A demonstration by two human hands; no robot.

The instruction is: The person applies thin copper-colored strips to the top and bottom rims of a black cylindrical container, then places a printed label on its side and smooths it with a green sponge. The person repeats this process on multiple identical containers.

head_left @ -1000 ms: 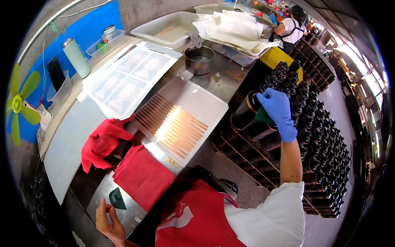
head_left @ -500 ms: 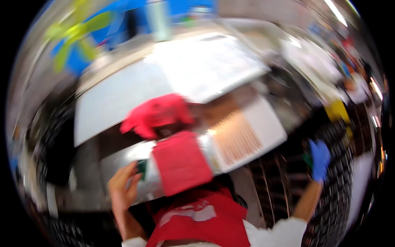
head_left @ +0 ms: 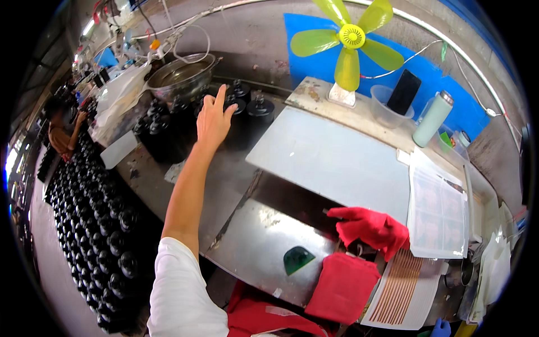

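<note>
My left hand is bare and stretched out over the far left of the bench, fingers apart, with nothing seen in it. Just beyond it stand several glossy black bottle-like containers with stepped round tops; whether my fingers touch one cannot be told. A dark green, half-round flat scraper-like piece lies on the bare metal plate. Beside it sits a folded red cloth, with a crumpled red cloth behind. Only a bit of my right hand, in a blue glove, shows at the lower edge; its fingers are mostly hidden.
Rows of black containers fill the left side, where another person is. A metal basin stands behind. A yellow-green fan, a mint bottle and a phone line the back shelf. A brown-striped sheet lies right.
My view has swung left. My left hand has left the green piece and reached out to the black containers. My gloved right hand has slipped almost out of sight at the lower edge.
</note>
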